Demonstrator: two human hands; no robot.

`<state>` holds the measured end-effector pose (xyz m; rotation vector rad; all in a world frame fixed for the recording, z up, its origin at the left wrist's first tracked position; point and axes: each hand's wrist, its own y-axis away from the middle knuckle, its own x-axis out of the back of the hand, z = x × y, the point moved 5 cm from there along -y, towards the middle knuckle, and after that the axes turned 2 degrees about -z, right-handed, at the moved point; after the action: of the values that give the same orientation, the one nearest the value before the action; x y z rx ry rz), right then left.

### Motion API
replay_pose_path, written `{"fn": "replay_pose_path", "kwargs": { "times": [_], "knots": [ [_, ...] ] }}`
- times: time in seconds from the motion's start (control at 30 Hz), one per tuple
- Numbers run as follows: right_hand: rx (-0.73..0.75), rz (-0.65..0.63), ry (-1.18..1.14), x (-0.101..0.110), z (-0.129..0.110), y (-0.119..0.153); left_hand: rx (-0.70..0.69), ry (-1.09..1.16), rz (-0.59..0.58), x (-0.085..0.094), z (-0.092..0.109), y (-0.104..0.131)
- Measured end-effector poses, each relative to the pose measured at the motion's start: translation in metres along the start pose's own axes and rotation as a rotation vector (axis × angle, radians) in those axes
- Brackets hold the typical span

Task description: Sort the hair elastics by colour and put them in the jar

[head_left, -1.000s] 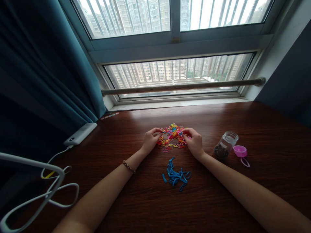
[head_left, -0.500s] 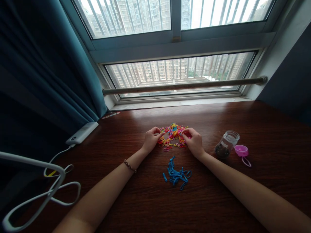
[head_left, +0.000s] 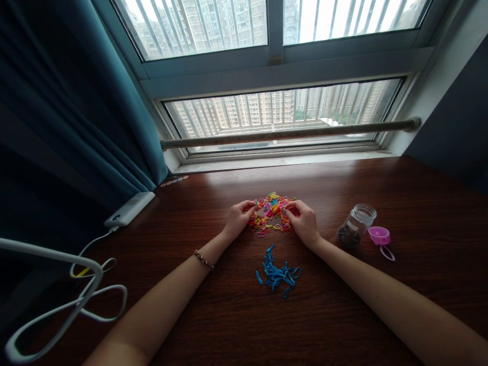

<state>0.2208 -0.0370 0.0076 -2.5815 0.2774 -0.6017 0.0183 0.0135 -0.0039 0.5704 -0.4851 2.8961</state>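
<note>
A heap of small multicoloured rubber bands [head_left: 272,208] lies on the brown table, mostly pink, yellow and orange with some blue. At its left edge is my left hand [head_left: 239,217], thumb and fingertips pinched together; whatever is between them is too small to make out. My right hand [head_left: 303,219] pinches at the heap's right edge, and its fingertips hide what they hold, if anything. Nearer to me, between my forearms, sits a separate pile of blue rubber bands [head_left: 278,274], with one short piece lying apart at its left.
Right of my right hand, a clear jar [head_left: 357,224] with dark contents stands open beside a pink lid [head_left: 379,235] with a loop. A white device [head_left: 129,209] with a cable lies at the left, by the blue curtain [head_left: 125,117]. A white curved tube [head_left: 95,284] crosses the lower left.
My left fingertips have shifted very slightly at the heap's left edge. The right hand, both piles and the jar look the same.
</note>
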Motion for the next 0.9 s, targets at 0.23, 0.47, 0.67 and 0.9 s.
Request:
{"fn": "replay_pose_path", "kwargs": {
  "times": [0.23, 0.47, 0.67, 0.9],
  "knots": [
    [-0.021, 0.005, -0.018, 0.0, 0.002, 0.001, 0.049, 0.143, -0.005, 0.0, -0.005, 0.001],
    [-0.016, -0.099, -0.191, -0.01, -0.019, 0.01, 0.068, 0.152, -0.005, 0.001, -0.002, 0.003],
    [0.159, -0.414, -0.238, -0.021, -0.058, 0.03, 0.043, 0.117, -0.012, 0.001, 0.0, 0.003],
    [0.154, -0.544, -0.139, -0.023, -0.05, 0.031, 0.047, 0.151, -0.002, 0.001, -0.004, 0.002]
  ]
}}
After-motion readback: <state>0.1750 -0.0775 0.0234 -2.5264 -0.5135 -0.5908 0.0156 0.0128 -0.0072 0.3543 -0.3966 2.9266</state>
